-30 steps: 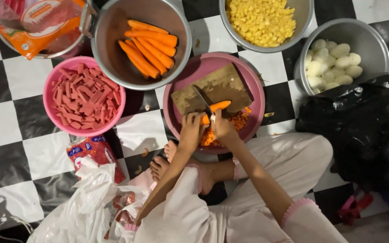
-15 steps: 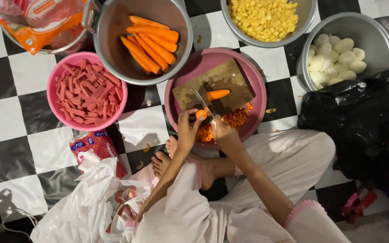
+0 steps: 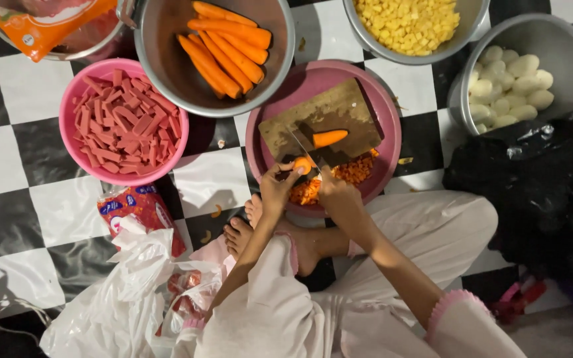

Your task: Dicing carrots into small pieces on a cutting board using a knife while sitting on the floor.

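My left hand (image 3: 276, 189) pinches a short carrot piece (image 3: 303, 164) at the near edge of a wooden cutting board (image 3: 339, 109). My right hand (image 3: 336, 193) grips a knife (image 3: 305, 147), its blade lying across the board just beside that piece. Another carrot stub (image 3: 329, 138) lies loose on the board. The board rests inside a pink basin (image 3: 386, 99), with a heap of chopped carrot (image 3: 353, 174) under its near edge.
A metal pot of whole peeled carrots (image 3: 223, 43) stands behind the basin. A pink bowl of cut sausage sticks (image 3: 124, 122) is at the left. Metal bowls hold yellow cubes (image 3: 409, 23) and peeled potatoes (image 3: 509, 83). There is a black bag (image 3: 545, 185) on the right and white plastic bags (image 3: 124, 285) at near left.
The carrot that lay whole under both hands is now in two pieces. One stub stays on the board; my left hand has drawn the other to the near edge with the knife.
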